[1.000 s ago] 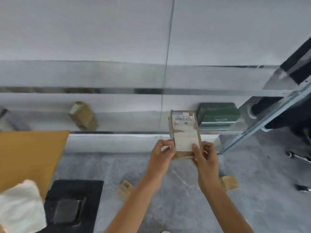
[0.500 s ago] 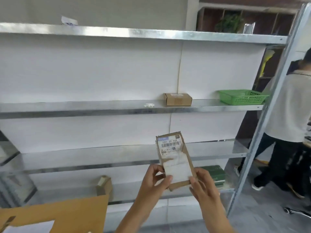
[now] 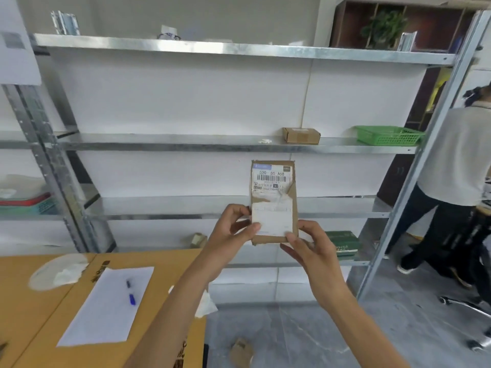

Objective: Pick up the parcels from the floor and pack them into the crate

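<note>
Table [image 3: 32, 301] left of the rack [image 3: 212, 143], tan top, could be a carton lid, hard to tell. A white sheet [image 3: 106, 306] lies on it with a blue pen [image 3: 132, 298] on top. A small loose parcel [image 3: 240, 351] lies on the floor in front of the rack.

The left hand [image 3: 231, 229] pinches the lower left edge of the held parcel [image 3: 273, 197], thumb on the label side. That parcel is upright in the air in front of the rack's lower shelves, torn barcode label facing the camera. The right hand [image 3: 310, 248] pinches its lower right corner the same way.

Further right on the rack are a brown box [image 3: 301, 135] and a green basket [image 3: 388, 135]. Another person [image 3: 457, 166] stands past the rack's right post.

The step looks like carrying this parcel to the crate, which is not in view. Keep both pinches on solid card, not on the peeling label. Turn it flat before lowering it, and set it against a crate wall to leave room. The loose one is left to collect.
</note>
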Available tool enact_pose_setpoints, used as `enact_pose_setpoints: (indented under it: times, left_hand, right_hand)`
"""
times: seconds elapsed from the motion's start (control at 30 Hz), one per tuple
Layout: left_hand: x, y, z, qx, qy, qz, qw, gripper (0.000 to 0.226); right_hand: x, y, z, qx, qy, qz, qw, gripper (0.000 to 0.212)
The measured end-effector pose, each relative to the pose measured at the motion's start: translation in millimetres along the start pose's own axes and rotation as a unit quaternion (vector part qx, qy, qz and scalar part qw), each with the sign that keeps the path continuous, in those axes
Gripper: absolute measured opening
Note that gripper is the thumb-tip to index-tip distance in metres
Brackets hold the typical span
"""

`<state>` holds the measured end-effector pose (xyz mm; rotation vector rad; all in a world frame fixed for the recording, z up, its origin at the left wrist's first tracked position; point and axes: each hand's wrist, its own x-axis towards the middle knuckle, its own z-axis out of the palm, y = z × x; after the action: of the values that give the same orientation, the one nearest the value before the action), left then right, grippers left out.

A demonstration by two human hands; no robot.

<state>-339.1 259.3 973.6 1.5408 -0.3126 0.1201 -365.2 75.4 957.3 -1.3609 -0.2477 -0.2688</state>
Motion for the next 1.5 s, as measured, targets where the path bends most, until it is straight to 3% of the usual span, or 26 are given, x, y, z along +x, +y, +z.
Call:
enact_pose_setpoints:
  times: [0.27, 0.43, 0.57, 0.93, 1.17, 1.3, 1.5]
  left_hand:
    - [-137, 25, 18, 0.017, 0.059, -0.034, 0.998, 0.068]
    - [-217, 30, 26, 0.057, 0.079, -0.038, 0.994, 0.096]
    - [-272, 39, 17, 0.058, 0.087, -0.051, 0.993, 0.094]
    - [-413, 88, -72, 0.115, 0.063, -0.079, 0.988, 0.075]
    - [-521, 115, -162, 0.089, 0.135, -0.071, 0.984, 0.077]
    - [-563, 115, -207, 0.076, 0.177, -0.066, 0.979, 0.062]
    - [-586, 96, -259, 0.038, 0.213, -0.107, 0.97, 0.054]
  right_hand:
    - [-112, -30, -11, -0.123, -0.094, -0.023, 0.988, 0.034]
    - [-190, -39, -12, -0.211, -0.111, -0.051, 0.97, 0.04]
    - [-241, -46, -1, -0.287, -0.148, -0.049, 0.945, 0.047]
    - [-357, -60, 113, -0.16, -0.105, -0.011, 0.981, 0.013]
    - [-455, -51, 206, -0.108, -0.127, 0.033, 0.985, 0.011]
    - [-499, -39, 248, -0.121, -0.136, 0.057, 0.982, 0.015]
    - [-528, -12, 293, -0.046, -0.056, 0.107, 0.992, 0.028]
